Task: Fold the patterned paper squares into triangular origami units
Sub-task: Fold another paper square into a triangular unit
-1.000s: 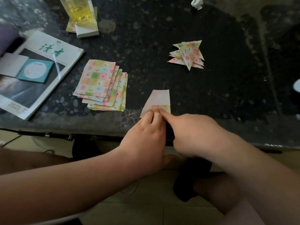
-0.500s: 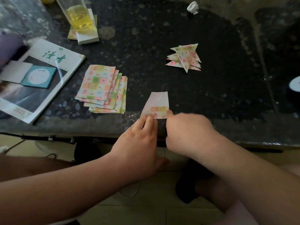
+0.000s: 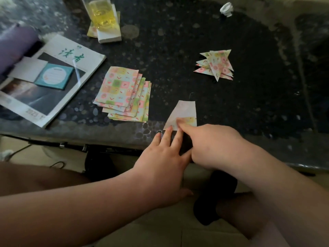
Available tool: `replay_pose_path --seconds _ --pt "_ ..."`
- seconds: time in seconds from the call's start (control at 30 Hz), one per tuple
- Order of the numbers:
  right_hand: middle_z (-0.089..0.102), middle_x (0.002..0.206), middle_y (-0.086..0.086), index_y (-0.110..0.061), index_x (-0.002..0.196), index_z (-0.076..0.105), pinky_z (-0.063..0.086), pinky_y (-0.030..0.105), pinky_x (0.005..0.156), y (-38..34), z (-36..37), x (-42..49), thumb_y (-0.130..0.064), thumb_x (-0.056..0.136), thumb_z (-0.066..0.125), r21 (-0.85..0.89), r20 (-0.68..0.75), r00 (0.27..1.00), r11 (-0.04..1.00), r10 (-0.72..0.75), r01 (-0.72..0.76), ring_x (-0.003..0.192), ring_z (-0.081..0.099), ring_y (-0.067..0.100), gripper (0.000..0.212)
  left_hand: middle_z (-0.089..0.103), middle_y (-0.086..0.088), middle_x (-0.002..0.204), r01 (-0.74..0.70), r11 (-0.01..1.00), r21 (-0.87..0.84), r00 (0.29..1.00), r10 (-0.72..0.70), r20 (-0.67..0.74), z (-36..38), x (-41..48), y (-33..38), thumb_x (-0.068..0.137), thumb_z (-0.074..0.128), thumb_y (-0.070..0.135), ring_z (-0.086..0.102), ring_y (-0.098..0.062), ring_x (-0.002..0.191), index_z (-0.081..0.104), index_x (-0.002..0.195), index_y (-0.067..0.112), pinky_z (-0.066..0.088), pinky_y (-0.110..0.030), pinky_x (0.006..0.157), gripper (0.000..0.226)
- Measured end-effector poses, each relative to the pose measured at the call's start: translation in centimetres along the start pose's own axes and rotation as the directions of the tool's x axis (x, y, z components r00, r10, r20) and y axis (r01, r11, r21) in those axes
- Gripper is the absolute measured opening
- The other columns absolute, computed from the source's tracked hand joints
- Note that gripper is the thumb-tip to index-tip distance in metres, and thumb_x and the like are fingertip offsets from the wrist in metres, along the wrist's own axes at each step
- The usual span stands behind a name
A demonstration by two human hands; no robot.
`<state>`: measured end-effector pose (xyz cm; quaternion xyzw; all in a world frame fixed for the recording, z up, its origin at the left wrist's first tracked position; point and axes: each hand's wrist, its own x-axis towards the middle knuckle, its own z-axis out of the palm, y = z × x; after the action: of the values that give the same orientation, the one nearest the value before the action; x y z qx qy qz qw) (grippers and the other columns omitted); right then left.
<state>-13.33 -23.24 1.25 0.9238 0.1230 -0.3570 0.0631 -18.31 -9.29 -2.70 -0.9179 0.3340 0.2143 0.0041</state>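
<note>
We're mid-fold: one paper square (image 3: 184,111) lies at the worktop's (image 3: 160,50) near edge. Left hand (image 3: 160,166) is flat, fingertips pinning the near corner. Right hand (image 3: 213,145) grips nothing, its index pressing the turned-up patterned flap. Next, probably: run the crease, edges aligned.

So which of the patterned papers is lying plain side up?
The single sheet under the fingertips at the near edge: its pale back faces up, while the fanned stack and folded triangles show pattern.
</note>
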Motion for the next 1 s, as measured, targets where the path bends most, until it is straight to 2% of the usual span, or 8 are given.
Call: replay_pose_path --seconds 0.2,0.4,0.47,0.57,0.67,0.77,0.87,1.0 --pt "0.054 0.142 0.005 -0.056 0.153 -0.020 0.057 0.044 0.087 0.4 -0.4 0.4 -0.027 0.092 0.053 0.112 0.009 0.999 0.993 0.043 -0.044 0.109 0.061 0.027 0.099 -0.034 -0.031 0.157 0.021 0.989 0.148 0.996 -0.033 0.079 -0.1 0.3 1.2 0.098 0.042 0.066 -0.018 -0.056 0.147 -0.023 0.157 0.020 0.003 -0.065 0.122 0.099" --pt "0.058 0.113 0.002 -0.049 0.158 -0.014 0.053 0.038 0.072 1.1 0.1 -0.2 -0.031 0.095 0.052 0.130 -0.049 0.998 0.991 0.045 -0.038 0.084 0.054 0.021 0.093 -0.027 -0.033 0.159 -0.019 0.986 0.163 1.000 0.021 -0.006 0.4 0.0 1.0 0.097 0.039 0.065 -0.024 -0.045 0.150 -0.021 0.157 0.016 -0.010 -0.058 0.122 0.098" --pt "0.052 0.100 -0.002 -0.048 0.158 -0.015 0.050 0.035 0.066 1.1 0.3 -1.1 -0.031 0.098 0.050 0.114 -0.064 0.996 0.992 0.055 -0.047 0.080 0.055 0.019 0.090 -0.020 -0.032 0.162 -0.011 0.989 0.148 0.999 0.016 -0.036 0.4 0.3 0.9 0.094 0.041 0.069 -0.016 -0.044 0.152 -0.013 0.159 0.018 -0.002 -0.057 0.123 0.098" --pt "0.048 0.096 -0.003 -0.049 0.156 -0.019 0.050 0.035 0.065 1.0 0.6 -2.5 -0.028 0.097 0.050 0.062 -0.031 0.999 0.997 0.036 -0.034 0.076 0.051 0.017 0.093 -0.005 -0.030 0.164 -0.005 0.988 0.153 0.996 0.018 -0.086 -0.2 0.6 0.7 0.089 0.047 0.070 0.008 -0.044 0.149 -0.002 0.158 0.017 0.017 -0.052 0.118 0.100" --pt "0.045 0.089 -0.004 -0.046 0.157 -0.020 0.049 0.035 0.063 1.4 1.0 -2.6 -0.026 0.096 0.048 0.035 0.034 0.999 0.999 0.037 -0.038 0.074 0.051 0.016 0.094 -0.006 -0.029 0.164 -0.006 0.984 0.176 0.997 0.018 -0.071 -0.7 0.9 0.8 0.089 0.048 0.068 0.013 -0.042 0.146 -0.006 0.159 0.016 0.021 -0.048 0.114 0.102" --pt "0.046 0.091 -0.004 -0.047 0.157 -0.021 0.048 0.033 0.063 1.8 1.1 -2.3 -0.024 0.095 0.048 0.070 0.083 0.995 0.996 0.053 -0.059 0.075 0.052 0.015 0.095 -0.012 -0.030 0.164 -0.004 0.979 0.202 0.999 0.013 -0.042 -1.1 0.9 1.0 0.091 0.044 0.068 0.007 -0.041 0.149 -0.014 0.159 0.014 0.020 -0.048 0.114 0.105" --pt "0.052 0.107 0.002 -0.042 0.159 -0.020 0.052 0.036 0.071 2.2 0.6 -2.1 -0.026 0.095 0.049 0.082 0.109 0.987 0.988 0.119 -0.129 0.080 0.055 0.019 0.095 -0.014 -0.027 0.165 0.020 0.978 0.208 1.000 -0.018 -0.012 -1.3 1.0 0.9 0.092 0.039 0.074 0.002 -0.036 0.152 -0.018 0.158 0.007 0.018 -0.049 0.116 0.110" --pt "0.045 0.106 0.001 -0.042 0.161 -0.013 0.053 0.035 0.072 2.3 -0.2 -1.8 -0.026 0.096 0.048 0.092 0.135 0.981 0.984 0.136 -0.149 0.080 0.052 0.017 0.090 0.002 -0.018 0.168 0.035 0.993 0.111 0.999 -0.030 -0.044 -1.6 0.9 0.3 0.090 0.039 0.075 0.011 -0.030 0.153 -0.001 0.161 0.008 0.022 -0.045 0.118 0.106"
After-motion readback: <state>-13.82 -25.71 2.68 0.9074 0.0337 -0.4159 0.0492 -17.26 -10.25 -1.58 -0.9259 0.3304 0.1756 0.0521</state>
